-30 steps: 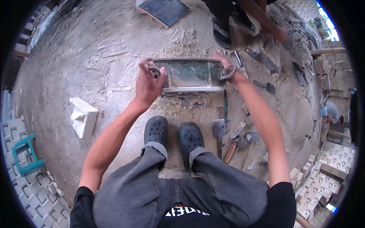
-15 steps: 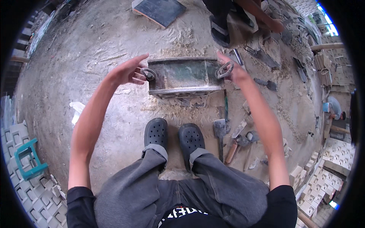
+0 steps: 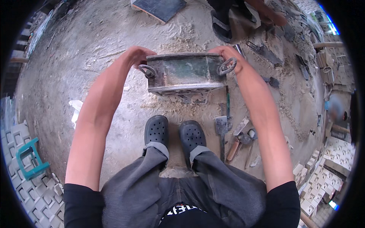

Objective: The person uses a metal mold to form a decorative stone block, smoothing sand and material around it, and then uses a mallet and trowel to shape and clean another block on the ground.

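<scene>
A heavy rectangular metal mould [image 3: 186, 72] stands on its side in front of my feet, its worn greenish-grey long wall facing up at me. An iron ring handle [image 3: 147, 71] hangs at its left end, and another ring handle [image 3: 227, 66] at its right end. My left hand [image 3: 137, 54] curls around the far left corner, its fingertips hidden behind the wall. Around the far right corner bends my right hand [image 3: 227, 53], with most of its fingers out of sight behind the mould. Sandy crumbs lie under and about it.
Right of my shoes lie a flat scraper [image 3: 221, 126], a wooden-handled trowel [image 3: 235, 146] and other hand tools. A dark board [image 3: 159, 8] lies farther off. A co-worker's arm [image 3: 268, 13] and feet are at the upper right. A teal stool [image 3: 31, 159] stands left, near stacked pale blocks.
Both hands have moved from beside the ring handles to the far corners and closed in on the mould. Its position in the picture is slightly higher. The co-worker's arm has shifted a little.
</scene>
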A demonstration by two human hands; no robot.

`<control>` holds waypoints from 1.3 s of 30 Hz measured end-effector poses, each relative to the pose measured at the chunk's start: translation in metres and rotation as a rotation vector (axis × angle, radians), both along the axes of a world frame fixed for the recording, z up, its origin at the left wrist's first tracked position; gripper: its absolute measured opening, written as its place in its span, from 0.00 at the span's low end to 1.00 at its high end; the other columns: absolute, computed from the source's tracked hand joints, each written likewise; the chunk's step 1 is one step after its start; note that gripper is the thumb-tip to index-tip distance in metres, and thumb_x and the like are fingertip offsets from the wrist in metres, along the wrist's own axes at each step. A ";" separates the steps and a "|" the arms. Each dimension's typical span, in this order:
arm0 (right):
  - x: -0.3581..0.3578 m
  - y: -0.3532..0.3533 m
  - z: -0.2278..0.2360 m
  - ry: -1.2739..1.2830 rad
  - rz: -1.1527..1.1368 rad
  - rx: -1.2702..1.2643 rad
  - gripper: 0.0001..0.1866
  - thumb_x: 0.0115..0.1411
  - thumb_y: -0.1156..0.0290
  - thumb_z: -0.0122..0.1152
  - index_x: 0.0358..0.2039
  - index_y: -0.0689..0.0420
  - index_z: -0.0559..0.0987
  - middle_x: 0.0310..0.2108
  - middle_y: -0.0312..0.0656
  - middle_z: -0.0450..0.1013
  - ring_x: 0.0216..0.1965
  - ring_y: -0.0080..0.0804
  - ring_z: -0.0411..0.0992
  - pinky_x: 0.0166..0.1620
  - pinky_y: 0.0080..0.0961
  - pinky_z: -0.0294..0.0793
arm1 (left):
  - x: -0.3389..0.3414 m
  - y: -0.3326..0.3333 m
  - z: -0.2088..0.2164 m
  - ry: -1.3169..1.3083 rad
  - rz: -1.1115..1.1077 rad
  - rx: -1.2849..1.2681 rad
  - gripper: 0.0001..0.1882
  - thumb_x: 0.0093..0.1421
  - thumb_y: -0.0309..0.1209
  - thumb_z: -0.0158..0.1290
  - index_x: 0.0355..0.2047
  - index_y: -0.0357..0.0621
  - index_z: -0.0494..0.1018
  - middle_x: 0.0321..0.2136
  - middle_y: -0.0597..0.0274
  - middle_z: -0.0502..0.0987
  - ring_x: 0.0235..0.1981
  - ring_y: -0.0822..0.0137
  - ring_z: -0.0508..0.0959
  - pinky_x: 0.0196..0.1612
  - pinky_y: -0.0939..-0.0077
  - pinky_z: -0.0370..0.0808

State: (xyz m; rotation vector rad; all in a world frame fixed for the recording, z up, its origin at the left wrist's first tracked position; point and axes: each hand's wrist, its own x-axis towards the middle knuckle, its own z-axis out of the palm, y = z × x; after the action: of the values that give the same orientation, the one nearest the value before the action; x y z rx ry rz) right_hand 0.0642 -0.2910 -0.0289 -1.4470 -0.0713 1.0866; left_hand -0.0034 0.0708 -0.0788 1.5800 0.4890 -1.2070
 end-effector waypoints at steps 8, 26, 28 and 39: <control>-0.008 -0.027 -0.019 -0.176 -0.014 0.331 0.14 0.57 0.75 0.53 0.42 0.67 0.78 0.38 0.40 0.78 0.38 0.23 0.77 0.38 0.19 0.76 | 0.011 -0.013 -0.001 0.220 -0.029 -0.062 0.03 0.54 0.30 0.58 0.28 0.47 0.78 0.26 0.62 0.81 0.26 0.68 0.79 0.32 0.67 0.77; -0.022 0.000 -0.057 -0.901 -0.168 -0.637 0.18 0.52 0.59 0.60 0.38 0.59 0.81 0.26 0.53 0.77 0.33 0.47 0.78 0.39 0.39 0.76 | -0.013 -0.048 0.005 -0.900 -0.169 0.765 0.19 0.51 0.39 0.50 0.28 0.32 0.77 0.31 0.35 0.77 0.37 0.39 0.78 0.42 0.51 0.74; -0.042 -0.002 -0.087 -1.013 -0.233 -0.713 0.21 0.53 0.55 0.60 0.41 0.59 0.80 0.31 0.52 0.78 0.36 0.49 0.77 0.41 0.41 0.75 | -0.028 -0.053 -0.032 -1.044 -0.141 0.810 0.20 0.57 0.42 0.48 0.36 0.35 0.75 0.32 0.36 0.77 0.37 0.39 0.78 0.43 0.47 0.73; -0.065 -0.006 -0.084 -0.744 -0.069 -0.884 0.30 0.59 0.49 0.52 0.55 0.58 0.70 0.44 0.55 0.75 0.46 0.55 0.73 0.49 0.45 0.71 | -0.045 -0.068 -0.033 -0.983 -0.082 0.761 0.22 0.61 0.44 0.45 0.45 0.37 0.69 0.35 0.35 0.77 0.39 0.37 0.76 0.44 0.46 0.71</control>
State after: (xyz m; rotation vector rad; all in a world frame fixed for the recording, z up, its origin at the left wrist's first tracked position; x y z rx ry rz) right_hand -0.0009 -0.2975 -0.1133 -2.5778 -0.0685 0.4521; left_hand -0.0484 0.0027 -0.1121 2.5981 0.2178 -0.1428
